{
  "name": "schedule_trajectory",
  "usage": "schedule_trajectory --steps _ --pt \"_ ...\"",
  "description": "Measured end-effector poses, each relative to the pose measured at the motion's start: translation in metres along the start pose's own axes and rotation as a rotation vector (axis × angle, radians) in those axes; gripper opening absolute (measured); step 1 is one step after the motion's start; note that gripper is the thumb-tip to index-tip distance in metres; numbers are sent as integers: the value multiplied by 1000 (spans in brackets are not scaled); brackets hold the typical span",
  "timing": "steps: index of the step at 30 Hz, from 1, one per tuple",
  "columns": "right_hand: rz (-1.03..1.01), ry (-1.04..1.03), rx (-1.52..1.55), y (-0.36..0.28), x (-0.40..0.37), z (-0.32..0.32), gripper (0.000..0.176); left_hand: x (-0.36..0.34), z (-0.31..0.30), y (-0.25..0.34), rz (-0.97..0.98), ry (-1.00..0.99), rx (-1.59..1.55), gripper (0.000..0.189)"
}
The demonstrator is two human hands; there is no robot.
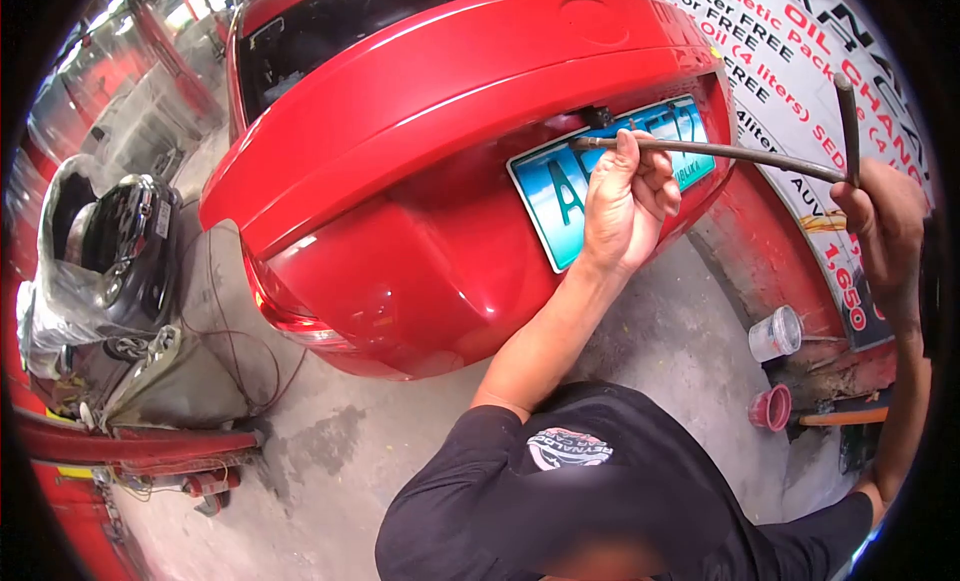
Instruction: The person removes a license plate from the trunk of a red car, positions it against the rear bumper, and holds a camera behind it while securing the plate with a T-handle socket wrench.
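A long dark metal rod with a crosswise handle (745, 154) stretches in front of the licence plate (562, 206) on the rear of a red car (400, 271). My left hand (628, 196) is closed near the rod's tip, pinching it between thumb and fingers, with the palm turned up. At the handle end, my right hand (885, 221) is wrapped round the bar, and part of the handle sticks up above it. The rod's tip lies by the plate's upper edge. My left hand covers the middle of the plate.
On the right, a printed price banner (800, 101) leans by a red ledge, with a clear tub (775, 334) and a red cup (770, 408) below. Plastic-wrapped car parts (110, 251) stand at left, near a red metal beam (150, 443) and a hose (235, 351) on the concrete floor.
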State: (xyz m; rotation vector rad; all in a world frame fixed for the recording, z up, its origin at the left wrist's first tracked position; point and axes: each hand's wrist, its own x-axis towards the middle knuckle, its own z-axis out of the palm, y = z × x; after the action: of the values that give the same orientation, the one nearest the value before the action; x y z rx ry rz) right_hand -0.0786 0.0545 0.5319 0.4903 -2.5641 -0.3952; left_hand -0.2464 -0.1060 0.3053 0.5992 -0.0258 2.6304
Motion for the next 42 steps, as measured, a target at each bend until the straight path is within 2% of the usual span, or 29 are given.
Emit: schedule_trajectory --steps 1,4,5,9,12,14,15,18,20,22,23,24,26,28,31,32,34,39,41,42 --pt "97 28 23 -1 0 0 28 0 0 0 -6 0 -7 36" --pt "-22 54 43 1 -2 -2 23 2 -2 -2 1 0 23 36" --pt "13 -23 66 4 -5 -5 28 2 -2 -3 -5 1 20 36" --pt "67 -59 51 2 -9 -1 28 0 -2 -4 -5 10 -3 34" --pt "35 63 24 -4 -8 6 29 0 4 -3 -22 -5 -14 33" --pt "127 112 89 -5 -7 13 30 -1 6 -3 -35 7 -28 31" --pt "193 2 136 -10 -1 3 29 0 5 -4 -38 -3 -23 31" --pt "185 30 281 -8 1 5 28 1 6 -5 -21 7 -5 31" --pt "249 -29 185 -8 4 -3 23 2 7 -6 -16 8 -2 31" --pt "-294 429 -249 -5 15 -3 25 4 5 -6 -11 0 19 31" --pt "-347 275 -364 2 13 -25 32 2 7 -6 -12 14 15 31" --pt "-353 283 -365 -2 14 -36 32 2 7 -6 -4 9 19 31" --pt "-563 -98 -678 -24 19 -47 52 1 7 -6 -10 20 29 31" --pt "-549 -100 -575 -31 31 -28 47 1 7 -5 -30 28 27 31" --pt "-705 123 -492 -13 48 -5 26 4 5 -6 -24 49 26 31" --pt "-706 120 -491 -13 50 -6 26 4 5 -7 -24 50 24 31" --pt "-650 -165 -473 -12 53 -7 23 4 4 -8 -20 24 23 32" --pt "-781 -144 -426 -11 68 -6 24 2 4 -7 1 35 12 33" --pt "-915 90 -364 1 73 5 28 4 4 -7 12 20 41 35" --pt "-915 90 -357 2 74 7 28 4 5 -7 12 27 42 35"
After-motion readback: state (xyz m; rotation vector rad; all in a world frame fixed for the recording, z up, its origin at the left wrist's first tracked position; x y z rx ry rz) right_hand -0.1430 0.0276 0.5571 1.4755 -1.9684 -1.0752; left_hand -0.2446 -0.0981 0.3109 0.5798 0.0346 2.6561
